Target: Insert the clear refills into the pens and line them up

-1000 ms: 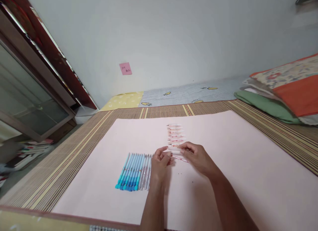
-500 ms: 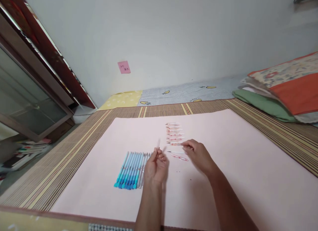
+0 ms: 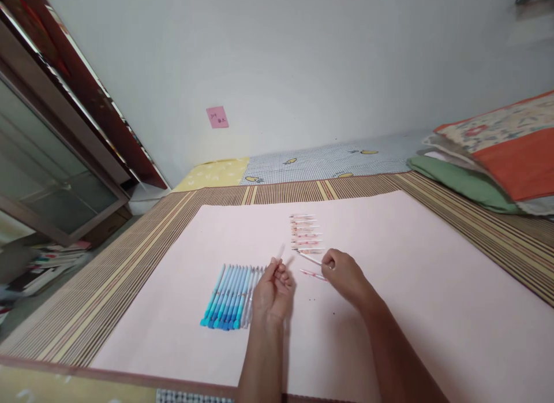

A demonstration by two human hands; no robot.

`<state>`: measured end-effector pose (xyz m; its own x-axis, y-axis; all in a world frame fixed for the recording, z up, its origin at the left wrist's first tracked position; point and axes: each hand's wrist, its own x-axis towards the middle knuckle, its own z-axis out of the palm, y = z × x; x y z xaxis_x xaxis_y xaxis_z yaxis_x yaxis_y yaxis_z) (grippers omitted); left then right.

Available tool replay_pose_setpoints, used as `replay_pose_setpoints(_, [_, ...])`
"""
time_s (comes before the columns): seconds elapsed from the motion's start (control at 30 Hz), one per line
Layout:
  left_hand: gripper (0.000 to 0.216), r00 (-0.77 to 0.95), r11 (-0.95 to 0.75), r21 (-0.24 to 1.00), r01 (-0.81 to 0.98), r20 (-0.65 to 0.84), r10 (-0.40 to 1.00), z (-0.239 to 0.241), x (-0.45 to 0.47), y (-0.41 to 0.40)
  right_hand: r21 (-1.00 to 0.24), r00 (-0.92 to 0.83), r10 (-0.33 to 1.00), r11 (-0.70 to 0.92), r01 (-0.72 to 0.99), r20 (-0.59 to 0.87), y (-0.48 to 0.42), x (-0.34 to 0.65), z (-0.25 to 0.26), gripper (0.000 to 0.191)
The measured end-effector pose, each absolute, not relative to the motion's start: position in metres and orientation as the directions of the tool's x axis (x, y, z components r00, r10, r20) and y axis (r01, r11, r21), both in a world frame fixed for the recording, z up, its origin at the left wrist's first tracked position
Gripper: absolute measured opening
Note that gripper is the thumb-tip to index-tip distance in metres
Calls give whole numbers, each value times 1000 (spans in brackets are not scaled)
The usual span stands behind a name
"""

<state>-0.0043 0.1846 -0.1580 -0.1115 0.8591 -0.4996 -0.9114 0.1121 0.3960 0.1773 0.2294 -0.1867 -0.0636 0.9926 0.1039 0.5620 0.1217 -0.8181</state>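
My left hand [image 3: 272, 290] is closed around a clear, pale pen barrel [image 3: 281, 252] whose end sticks up past the fingertips. To its right, my right hand [image 3: 346, 277] pinches the back end of a thin white pen refill [image 3: 308, 257] with a dark tip pointing left. Just below that refill lies a pink-patterned slip [image 3: 310, 273], partly hidden by my right hand. Beyond them, several more refills and pink-patterned slips [image 3: 306, 235] lie in a column. A row of blue pens [image 3: 224, 299] is left of my left hand, with clear pen barrels [image 3: 250, 302] alongside, partly covered by it.
Everything lies on a large pale pink sheet [image 3: 164, 310] over a striped mat [image 3: 142, 258]. A few tiny dark specks [image 3: 333, 313] dot the sheet near my right forearm. Folded bedding [image 3: 497, 166] is piled at the right; a pink note [image 3: 217, 117] sticks to the wall.
My right hand has drawn back slightly from the column and now grips the loose refill, which is tilted and lifted toward the column. My left hand keeps hold of the clear barrel.
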Motion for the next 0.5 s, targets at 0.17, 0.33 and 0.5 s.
replay_pose_setpoints(0.17, [11,-135,85,433,-897,-452,882,-157,-2,182,-992,50,994,104,-74,100,229,183,-169,14])
replay_pose_setpoints(0.33, [7,-152,60,484,-873,-387,910,-156,2,180,-832,95,990,140,-537,106,224,192,-146,24])
replay_pose_setpoints(0.5, [13,-112,69,531,-844,-301,947,-159,4,179,-799,148,983,176,-575,109,220,196,-135,27])
